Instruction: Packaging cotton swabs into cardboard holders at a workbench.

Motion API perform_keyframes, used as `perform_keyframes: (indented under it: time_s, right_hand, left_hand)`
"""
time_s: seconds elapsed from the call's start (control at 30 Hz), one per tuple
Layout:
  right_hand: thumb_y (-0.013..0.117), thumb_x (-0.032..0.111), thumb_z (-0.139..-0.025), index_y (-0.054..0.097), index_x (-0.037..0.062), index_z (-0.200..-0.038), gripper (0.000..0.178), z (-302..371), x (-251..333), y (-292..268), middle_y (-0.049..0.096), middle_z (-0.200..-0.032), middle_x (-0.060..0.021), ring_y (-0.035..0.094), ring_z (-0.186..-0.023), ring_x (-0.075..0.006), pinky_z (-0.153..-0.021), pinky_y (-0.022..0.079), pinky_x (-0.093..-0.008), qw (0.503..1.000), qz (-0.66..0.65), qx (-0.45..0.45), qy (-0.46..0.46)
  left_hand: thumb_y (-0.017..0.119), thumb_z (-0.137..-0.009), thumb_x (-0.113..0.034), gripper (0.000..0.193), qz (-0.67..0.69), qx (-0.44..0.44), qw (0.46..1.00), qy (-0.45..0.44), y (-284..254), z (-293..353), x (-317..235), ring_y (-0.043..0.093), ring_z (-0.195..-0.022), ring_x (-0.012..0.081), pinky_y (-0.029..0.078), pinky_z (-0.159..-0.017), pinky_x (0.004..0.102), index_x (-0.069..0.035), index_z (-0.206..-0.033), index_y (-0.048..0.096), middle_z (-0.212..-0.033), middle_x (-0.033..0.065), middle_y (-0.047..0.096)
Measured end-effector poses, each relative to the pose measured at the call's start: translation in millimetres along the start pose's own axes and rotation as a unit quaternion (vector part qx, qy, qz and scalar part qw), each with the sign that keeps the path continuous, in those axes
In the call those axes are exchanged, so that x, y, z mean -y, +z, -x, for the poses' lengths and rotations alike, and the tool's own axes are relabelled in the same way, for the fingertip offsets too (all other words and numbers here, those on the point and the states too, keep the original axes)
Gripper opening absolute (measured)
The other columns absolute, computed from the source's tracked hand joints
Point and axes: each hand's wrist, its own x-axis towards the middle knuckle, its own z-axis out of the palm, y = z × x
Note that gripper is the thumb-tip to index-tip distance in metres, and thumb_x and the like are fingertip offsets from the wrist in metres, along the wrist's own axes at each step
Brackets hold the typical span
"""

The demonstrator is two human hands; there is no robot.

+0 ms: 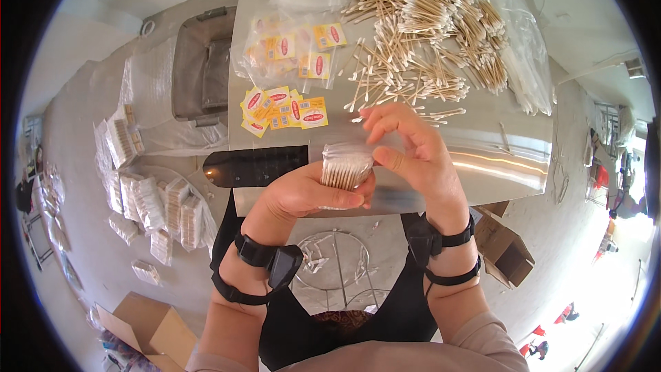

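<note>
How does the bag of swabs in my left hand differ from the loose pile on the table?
The bag keeps its swabs lined up; the loose pile lies jumbled. The bag is held in your left hand; the pile, far larger, spreads across the table. Both contain white-tipped swabs.

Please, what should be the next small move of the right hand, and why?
Perhaps the right hand should pinch the top of the clear bag: the left hand holds this bag with cotton swabs inside, and the right hand is open close beside it. I cannot tell whether the bag is sealed.
</note>
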Motion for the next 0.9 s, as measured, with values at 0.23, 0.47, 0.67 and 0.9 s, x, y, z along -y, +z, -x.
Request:
perform_keyframes:
  time_s: [0.23,0.47,0.67,0.9]
  right_hand:
    - [0.071,-0.003,-0.088,0.063,0.0029,-0.092,0.011,10,-1,0,0.064,-0.101,-0.005,0.064,-0.108,-0.0222,-0.096,0.049,-0.0342,0.995,-0.059,0.045,0.062]
    - [0.072,-0.002,-0.09,0.068,0.0013,-0.095,0.007,14,-6,12,0.066,-0.102,-0.0059,0.064,-0.105,-0.0161,-0.084,0.054,-0.0284,0.976,-0.149,0.001,0.158]
    - [0.076,-0.003,-0.085,0.071,0.0025,-0.089,0.009,11,-17,6,0.068,-0.097,-0.0078,0.065,-0.1,-0.0202,-0.078,0.054,-0.0293,0.994,-0.033,-0.072,0.071]
    - [0.081,-0.002,-0.074,0.073,0.0055,-0.089,0.018,3,-16,14,0.066,-0.091,-0.0065,0.065,-0.086,-0.0277,-0.071,0.053,-0.0343,0.938,0.267,-0.141,-0.172]
  left_hand:
    - [0.076,-0.089,-0.01,0.024,-0.008,-0.018,0.999,-0.041,-1,1,0,0.06,-0.098,0.0163,0.049,-0.091,0.0344,-0.003,-0.108,0.064,-0.099,0.0008,0.059]
    - [0.076,-0.091,-0.011,0.027,-0.022,-0.028,0.999,-0.026,-3,-3,3,0.06,-0.1,0.0142,0.05,-0.092,0.0334,-0.004,-0.114,0.063,-0.103,-0.0005,0.061]
    - [0.076,-0.094,-0.018,0.038,-0.19,-0.169,0.964,0.077,11,-15,2,0.06,-0.106,0.011,0.049,-0.093,0.0292,-0.002,-0.126,0.062,-0.113,0.0013,0.066]
    - [0.07,-0.096,-0.005,0.019,-0.321,-0.28,0.857,0.29,1,-27,10,0.064,-0.102,0.0112,0.05,-0.091,0.0264,-0.002,-0.115,0.069,-0.11,0.0037,0.072]
